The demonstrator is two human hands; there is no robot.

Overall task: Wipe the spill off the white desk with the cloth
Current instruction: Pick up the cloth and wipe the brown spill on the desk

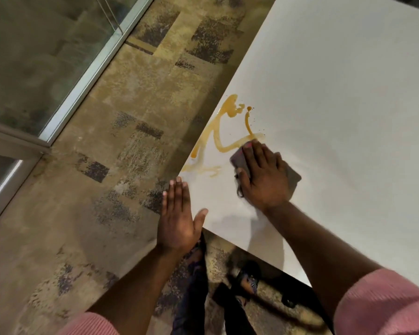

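Near the desk's corner at about 7 o'clock of the white desk (336, 93): right hand (264, 180) spread flat, palm down, fingers extended, pressing a dark grey cloth (293, 176) onto the surface rather than gripping it. Cloth mostly hidden under the palm, one corner poking out at 3 o'clock of the hand, another edge showing at 10 o'clock by the fingertips. Leading edge of cloth touching the nearest strand of the spill (230, 143), an amber, syrupy trail looping from 12 o'clock of the hand down toward 9 o'clock, running close along the desk edge, with small droplets scattered beside it.

Left hand (177, 216) open and flat, fingers together, holding nothing, resting at the desk edge at 8 o'clock of the cloth, thumb lying on the white top, probably bracing.

Judged as the very start of wiping: cloth just meeting the liquid, nearly all of the trail still wet on the surface. Next move likely calls for steady downward pressure and a sweep toward 10 o'clock through the loops, drawn inward from the edge so nothing gets pushed off onto the patterned carpet (107, 189) below. Thick liquid likely to smear; several passes probably needed.

No brand, label or readable writing anywhere on cloth, desk or pink sleeves (385, 305).
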